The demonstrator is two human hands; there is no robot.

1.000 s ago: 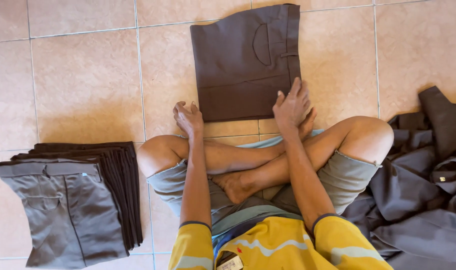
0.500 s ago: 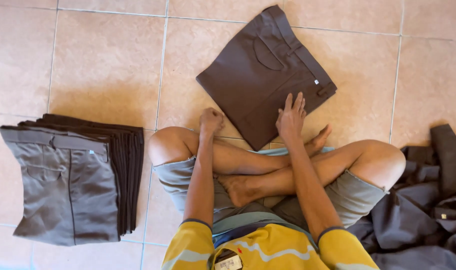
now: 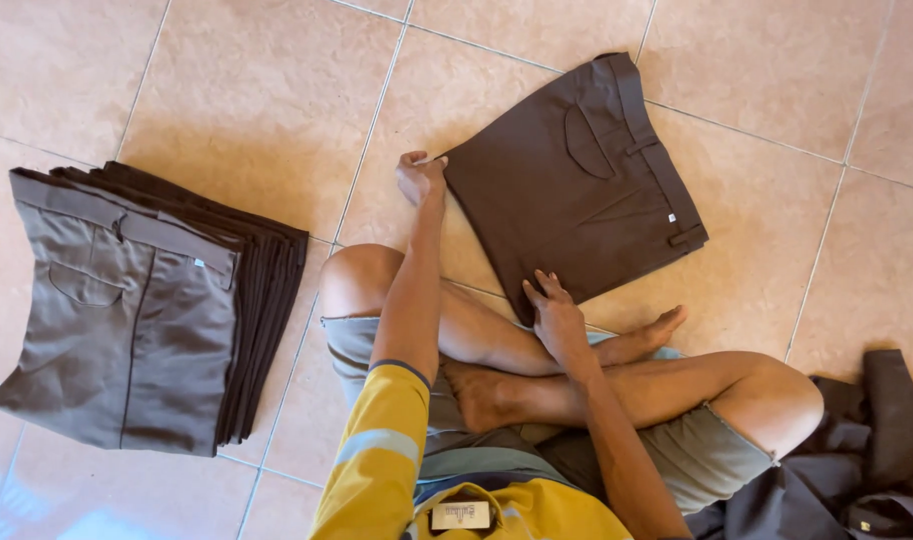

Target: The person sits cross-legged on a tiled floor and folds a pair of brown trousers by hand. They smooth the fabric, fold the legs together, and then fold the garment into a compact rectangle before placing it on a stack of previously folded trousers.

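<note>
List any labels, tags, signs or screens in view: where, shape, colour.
Small white square tag on waistband of folded dark brown shorts.
Small white tag on top grey-brown shorts of stack.
Beige rectangular neck label inside yellow shirt collar.
No signs or screens.

One folded pair of dark brown shorts (image 3: 577,190) is seen at twelve o'clock, one stack of folded shorts (image 3: 147,310) at nine o'clock, one heap of unfolded dark garments (image 3: 847,470) at four o'clock, and two hands are counted.
</note>
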